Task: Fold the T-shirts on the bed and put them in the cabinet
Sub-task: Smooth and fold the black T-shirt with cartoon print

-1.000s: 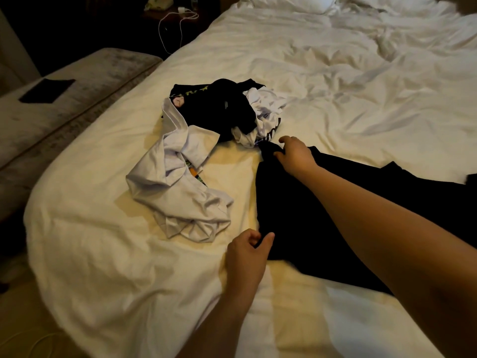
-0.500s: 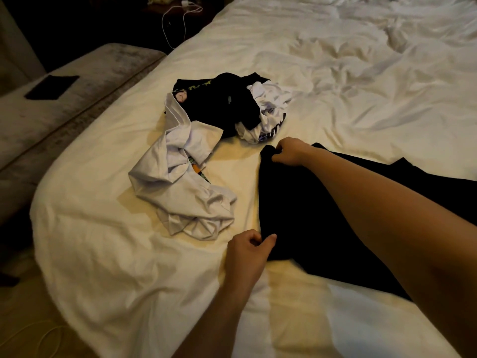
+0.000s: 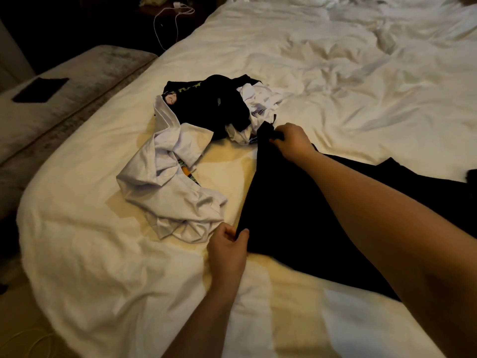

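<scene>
1 black T-shirt [image 3: 289, 202] lies spread on the near right part of the bed [image 3: 335, 86], held along its left edge by both hands. Right hand [image 3: 293, 142] grips the far corner, fingers curled round a bunch of the black fabric and lifting it a little off the sheet. Left hand [image 3: 228, 250] pinches the near corner between thumb and curled fingers, right at the edge of the fabric. Just left of the shirt sits a crumpled white T-shirt [image 3: 170, 184] with a bit of coloured print showing. Beyond that, a heap of black and white clothes [image 3: 219, 107], touching the white one. Sheet is white and wrinkled. Grey upholstered bench [image 3: 77, 81] runs along the bed's left side, 1 dark flat object [image 3: 41, 89] on it. White cable [image 3: 167, 24] in the dark far corner.
</scene>
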A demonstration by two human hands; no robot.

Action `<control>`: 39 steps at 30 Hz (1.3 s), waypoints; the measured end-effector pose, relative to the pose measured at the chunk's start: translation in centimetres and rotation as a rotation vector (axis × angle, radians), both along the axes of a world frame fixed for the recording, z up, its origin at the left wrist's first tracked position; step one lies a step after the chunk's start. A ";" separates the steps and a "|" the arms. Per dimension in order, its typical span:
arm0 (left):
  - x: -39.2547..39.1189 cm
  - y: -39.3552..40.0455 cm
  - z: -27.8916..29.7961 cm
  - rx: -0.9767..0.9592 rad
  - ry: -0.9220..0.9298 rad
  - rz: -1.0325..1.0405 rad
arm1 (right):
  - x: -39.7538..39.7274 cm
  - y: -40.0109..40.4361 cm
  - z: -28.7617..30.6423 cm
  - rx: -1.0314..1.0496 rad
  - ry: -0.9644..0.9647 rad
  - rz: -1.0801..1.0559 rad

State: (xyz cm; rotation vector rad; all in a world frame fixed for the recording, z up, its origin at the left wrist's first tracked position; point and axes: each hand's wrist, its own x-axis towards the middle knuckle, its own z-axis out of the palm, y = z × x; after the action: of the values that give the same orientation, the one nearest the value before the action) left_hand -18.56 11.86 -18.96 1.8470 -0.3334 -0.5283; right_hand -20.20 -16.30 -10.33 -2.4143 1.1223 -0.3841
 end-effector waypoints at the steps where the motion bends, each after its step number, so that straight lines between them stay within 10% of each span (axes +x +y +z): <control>1: -0.2 0.0 0.2 0.001 -0.030 0.001 | -0.4 0.0 -0.2 -0.014 0.012 -0.008; 15: 0.3 0.8 0.2 -0.098 -0.187 0.006 | -18.7 13.1 -4.6 -0.127 -0.213 -0.257; 23: -4.1 2.1 1.6 -0.088 -0.949 -0.472 | -29.1 20.8 -7.4 -0.389 -0.031 -0.204; 29: -4.1 2.2 0.6 0.234 -0.992 -0.674 | -34.3 20.6 -7.4 -0.433 0.086 -0.232; 39: -3.3 1.9 1.8 0.129 -0.965 -0.649 | -37.6 19.6 -7.2 -0.398 -0.040 -0.250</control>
State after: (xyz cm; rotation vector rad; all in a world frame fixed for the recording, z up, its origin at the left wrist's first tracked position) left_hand -21.84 13.81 -17.14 1.9943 -1.6029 -0.0279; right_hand -57.78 3.31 -17.52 -2.5848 1.4498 -0.8000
